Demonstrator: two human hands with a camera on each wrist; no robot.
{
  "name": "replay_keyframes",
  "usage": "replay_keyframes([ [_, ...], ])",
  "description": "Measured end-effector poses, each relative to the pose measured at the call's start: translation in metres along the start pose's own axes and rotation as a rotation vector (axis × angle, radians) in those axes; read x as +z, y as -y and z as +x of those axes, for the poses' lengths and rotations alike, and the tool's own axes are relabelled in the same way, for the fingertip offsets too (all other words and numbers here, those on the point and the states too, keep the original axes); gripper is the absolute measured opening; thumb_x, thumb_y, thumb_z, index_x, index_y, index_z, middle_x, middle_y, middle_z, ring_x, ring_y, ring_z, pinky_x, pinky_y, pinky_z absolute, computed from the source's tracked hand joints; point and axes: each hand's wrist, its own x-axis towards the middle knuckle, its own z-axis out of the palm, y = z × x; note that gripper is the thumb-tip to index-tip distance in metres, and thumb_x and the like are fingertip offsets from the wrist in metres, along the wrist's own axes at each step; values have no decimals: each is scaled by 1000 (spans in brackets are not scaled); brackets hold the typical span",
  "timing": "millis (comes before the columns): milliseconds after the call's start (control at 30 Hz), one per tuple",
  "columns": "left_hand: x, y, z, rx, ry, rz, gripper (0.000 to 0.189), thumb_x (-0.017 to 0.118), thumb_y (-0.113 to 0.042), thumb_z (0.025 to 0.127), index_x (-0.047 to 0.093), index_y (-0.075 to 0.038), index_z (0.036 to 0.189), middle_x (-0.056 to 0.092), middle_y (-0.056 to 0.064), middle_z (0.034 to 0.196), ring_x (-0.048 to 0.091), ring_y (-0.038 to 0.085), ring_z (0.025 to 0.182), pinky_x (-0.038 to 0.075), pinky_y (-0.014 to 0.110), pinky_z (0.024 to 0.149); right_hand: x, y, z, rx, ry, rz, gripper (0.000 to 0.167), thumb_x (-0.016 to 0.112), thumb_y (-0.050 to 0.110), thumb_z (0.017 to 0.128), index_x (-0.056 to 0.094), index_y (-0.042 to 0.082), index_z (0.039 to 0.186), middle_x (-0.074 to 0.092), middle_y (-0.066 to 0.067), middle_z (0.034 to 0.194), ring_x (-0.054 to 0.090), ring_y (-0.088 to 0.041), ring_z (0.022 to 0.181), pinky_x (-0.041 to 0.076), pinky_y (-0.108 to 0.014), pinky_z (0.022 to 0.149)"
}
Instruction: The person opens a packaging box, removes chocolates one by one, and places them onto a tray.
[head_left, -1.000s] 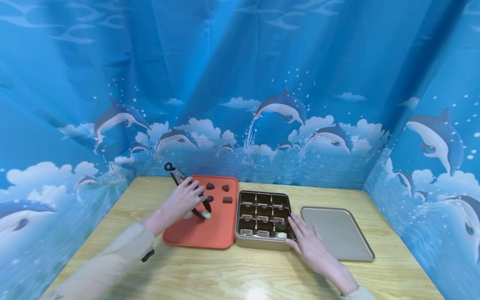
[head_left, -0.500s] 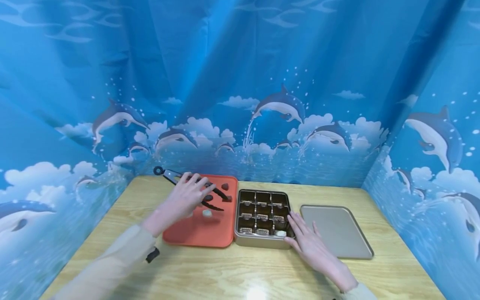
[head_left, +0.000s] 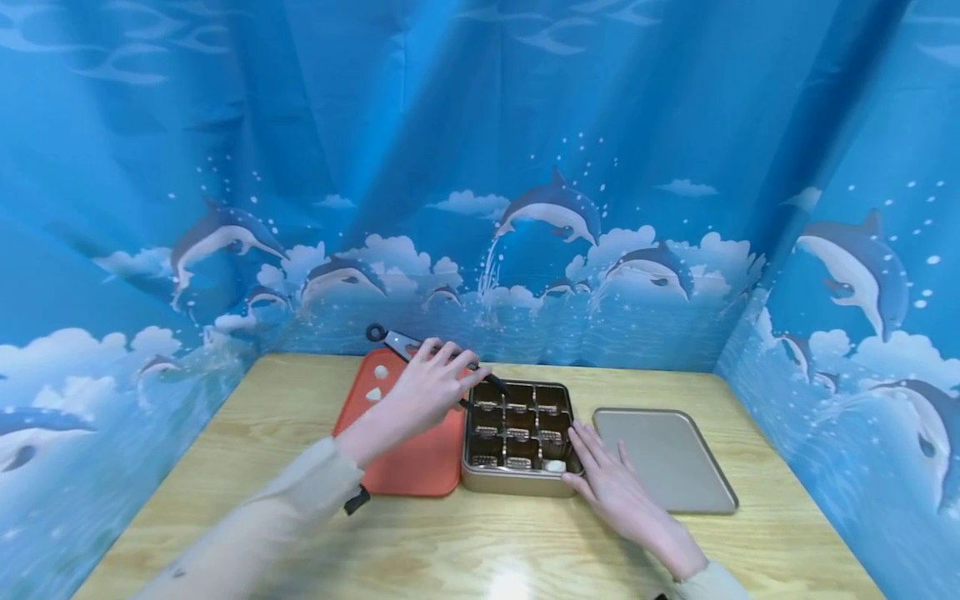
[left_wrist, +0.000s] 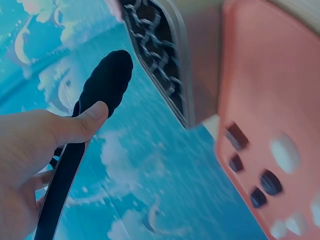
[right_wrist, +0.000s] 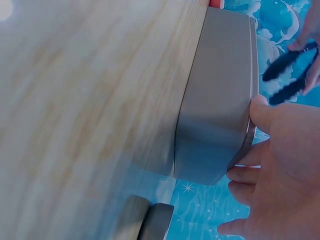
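My left hand (head_left: 431, 387) grips a pair of black-and-silver tongs (head_left: 397, 340), thumb along one arm. The tips reach over the back left of a bronze-coloured tin (head_left: 517, 485) with a dark divided insert; in the right wrist view they stand apart with nothing between them. A white piece (head_left: 553, 467) sits in the tin's front right compartment. My right hand (head_left: 618, 492) rests against the tin's front right corner, thumb at the rim (right_wrist: 252, 60) and fingers along the side. Several dark chocolate-like pieces (left_wrist: 236, 136) and white pieces (left_wrist: 285, 152) lie on the red tray (head_left: 420, 471).
The tray stands directly left of the tin. A flat bronze-coloured lid (head_left: 667, 458) lies on the wooden table (head_left: 450, 550) to the right. A blue dolphin-print curtain (head_left: 480, 208) hangs behind and at both sides.
My left hand lifts the tongs off the white piece on the tray and carries them right, over the tin's back left. My right hand stays at the tin's corner.
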Motion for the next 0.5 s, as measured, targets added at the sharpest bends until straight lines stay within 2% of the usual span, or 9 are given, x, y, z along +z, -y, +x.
replay_keyframes([
  [167, -11, -19, 25, 33, 38, 17, 66, 79, -48, 83, 60, -27, 142, 57, 1, 122, 52, 23, 107, 41, 41, 93, 0, 0, 0, -4, -1, -2, 73, 56, 41, 102, 32, -1, 156, 24, -17, 163, 29, -38, 148, 17, -70, 115],
  [333, -24, -40, 47, 100, 80, 78, 57, 76, -52, 86, 64, -31, 138, 60, -1, 124, 54, 21, 108, 40, 37, 91, 0, 0, 0, -11, -12, -10, 72, 57, 41, 102, 33, -1, 156, 26, -17, 162, 31, -38, 148, 18, -70, 114],
  [400, -28, -48, 56, 125, 124, 89, 54, 76, -53, 86, 66, -31, 135, 62, -2, 127, 56, 21, 110, 41, 37, 92, -1, -1, 0, -8, -10, -10, 71, 57, 40, 102, 34, 0, 156, 26, -17, 162, 31, -38, 148, 18, -70, 114],
  [500, -34, -58, 69, 149, 233, 78, 50, 77, -56, 84, 71, -32, 128, 64, -3, 129, 57, 20, 114, 41, 37, 96, -1, -1, 1, -1, -1, -8, 71, 56, 40, 103, 33, 0, 156, 27, -17, 162, 31, -38, 148, 18, -71, 114],
])
